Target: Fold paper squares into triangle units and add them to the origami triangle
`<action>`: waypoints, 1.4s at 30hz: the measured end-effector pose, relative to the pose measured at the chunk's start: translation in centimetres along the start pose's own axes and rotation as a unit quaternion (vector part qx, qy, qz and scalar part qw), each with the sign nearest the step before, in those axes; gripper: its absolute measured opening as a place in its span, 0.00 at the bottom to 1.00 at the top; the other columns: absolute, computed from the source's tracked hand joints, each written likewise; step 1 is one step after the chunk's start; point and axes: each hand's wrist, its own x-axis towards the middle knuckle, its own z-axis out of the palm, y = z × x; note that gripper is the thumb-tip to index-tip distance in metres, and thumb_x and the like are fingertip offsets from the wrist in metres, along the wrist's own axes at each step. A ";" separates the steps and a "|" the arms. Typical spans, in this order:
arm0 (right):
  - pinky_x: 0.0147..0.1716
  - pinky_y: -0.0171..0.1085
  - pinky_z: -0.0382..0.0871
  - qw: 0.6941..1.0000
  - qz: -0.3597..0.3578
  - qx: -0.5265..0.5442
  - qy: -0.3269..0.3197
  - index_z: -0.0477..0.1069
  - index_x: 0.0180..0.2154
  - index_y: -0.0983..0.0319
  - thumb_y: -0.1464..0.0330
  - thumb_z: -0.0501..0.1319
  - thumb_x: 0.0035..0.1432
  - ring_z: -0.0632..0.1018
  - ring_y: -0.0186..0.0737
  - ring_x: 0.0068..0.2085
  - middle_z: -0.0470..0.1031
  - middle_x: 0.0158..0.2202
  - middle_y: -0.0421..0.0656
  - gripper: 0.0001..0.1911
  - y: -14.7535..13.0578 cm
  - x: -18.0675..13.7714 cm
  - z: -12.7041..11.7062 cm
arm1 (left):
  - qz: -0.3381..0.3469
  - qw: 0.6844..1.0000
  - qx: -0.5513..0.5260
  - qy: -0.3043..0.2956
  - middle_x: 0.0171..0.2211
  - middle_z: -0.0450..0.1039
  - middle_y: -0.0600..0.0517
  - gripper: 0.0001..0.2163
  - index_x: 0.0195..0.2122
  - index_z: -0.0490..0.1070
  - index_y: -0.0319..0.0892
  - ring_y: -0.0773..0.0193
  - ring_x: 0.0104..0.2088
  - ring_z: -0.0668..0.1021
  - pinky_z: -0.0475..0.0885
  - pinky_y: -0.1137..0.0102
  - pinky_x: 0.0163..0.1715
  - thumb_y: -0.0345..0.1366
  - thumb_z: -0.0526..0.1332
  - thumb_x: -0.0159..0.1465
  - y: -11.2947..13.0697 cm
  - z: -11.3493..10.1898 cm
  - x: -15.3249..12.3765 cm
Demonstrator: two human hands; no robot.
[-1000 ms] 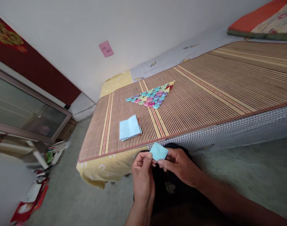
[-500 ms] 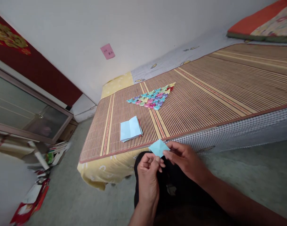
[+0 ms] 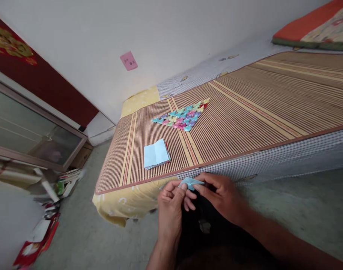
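A small light-blue folded paper (image 3: 190, 182) is held in front of the bed's near edge, above my dark trouser legs. My left hand (image 3: 173, 200) pinches its left side, thumb on top. From the right, my right hand (image 3: 218, 191) grips the other end between thumb and fingers. The paper now shows a narrow, pointed shape, partly covered by my thumbs. On the bed beyond lies a stack of light-blue paper sheets (image 3: 156, 154), the top one creased. Farther back, several small folded paper pieces (image 3: 181, 117) in many colours sit in rows forming a rough triangle.
A striped bamboo mat (image 3: 239, 123) covers the bed, over yellow and checked cloth. An orange folded quilt (image 3: 301, 28) rests at the far right. Books and papers (image 3: 67, 183) lie on the floor by a glass-door cabinet (image 3: 30, 127). A pink note (image 3: 129, 61) is on the wall.
The blue paper has gone from a flat, open diamond to a narrower, bent shape. My left hand has shifted slightly left, its thumb moving up onto the paper.
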 end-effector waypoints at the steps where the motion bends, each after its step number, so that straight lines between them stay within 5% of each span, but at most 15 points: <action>1: 0.28 0.33 0.68 1.000 0.000 -0.004 0.000 0.76 0.33 0.60 0.69 0.60 0.66 0.75 0.36 0.27 0.76 0.27 0.38 0.09 0.0 0.0 0.0 | -0.006 1.000 0.003 -0.005 0.23 0.80 0.49 0.13 0.34 0.76 0.37 0.72 0.15 0.72 0.63 0.77 0.17 0.44 0.70 0.61 0.1 -0.1 0.1; 5: 0.30 0.33 0.69 0.998 -0.039 -0.036 0.016 0.75 0.34 0.59 0.70 0.59 0.67 0.75 0.36 0.28 0.75 0.27 0.38 0.08 0.4 -0.2 0.1 | -0.016 1.000 0.005 -0.012 0.27 0.82 0.46 0.12 0.36 0.77 0.37 0.67 0.18 0.77 0.66 0.76 0.18 0.43 0.70 0.60 -0.1 -0.3 0.1; 11: 0.34 0.34 0.72 0.994 -0.088 -0.016 0.061 0.75 0.44 0.55 0.73 0.62 0.65 0.77 0.37 0.32 0.77 0.34 0.39 0.09 0.3 -0.4 0.3 | 0.025 1.000 -0.018 0.004 0.32 0.83 0.48 0.09 0.38 0.81 0.41 0.60 0.33 0.83 0.77 0.67 0.38 0.40 0.70 0.61 -0.8 -0.9 -0.2; 25: 0.41 0.36 0.74 0.989 -0.110 0.029 0.098 0.74 0.36 0.58 0.73 0.62 0.65 0.80 0.39 0.40 0.77 0.37 0.42 0.05 -0.8 -0.6 0.7 | 0.147 0.987 0.048 0.045 0.37 0.82 0.50 0.04 0.35 0.84 0.44 0.62 0.38 0.81 0.76 0.70 0.41 0.37 0.70 0.62 -0.7 -0.7 -0.8; 33: 0.38 0.34 0.72 0.988 -0.053 0.124 0.074 0.72 0.34 0.58 0.73 0.63 0.65 0.78 0.36 0.36 0.75 0.34 0.39 0.05 -0.8 -0.7 1.1 | 0.119 0.990 -0.005 0.073 0.33 0.81 0.54 0.03 0.33 0.80 0.43 0.70 0.28 0.79 0.76 0.76 0.32 0.35 0.72 0.60 -1.2 -0.6 -1.0; 42: 0.35 0.36 0.70 0.988 -0.024 0.141 0.054 0.70 0.33 0.59 0.71 0.62 0.65 0.75 0.37 0.34 0.73 0.32 0.39 0.06 -0.9 -0.8 1.2 | 0.132 0.986 0.024 0.097 0.30 0.80 0.52 0.06 0.30 0.78 0.41 0.68 0.29 0.80 0.77 0.74 0.33 0.36 0.72 0.60 -1.1 -0.1 -1.4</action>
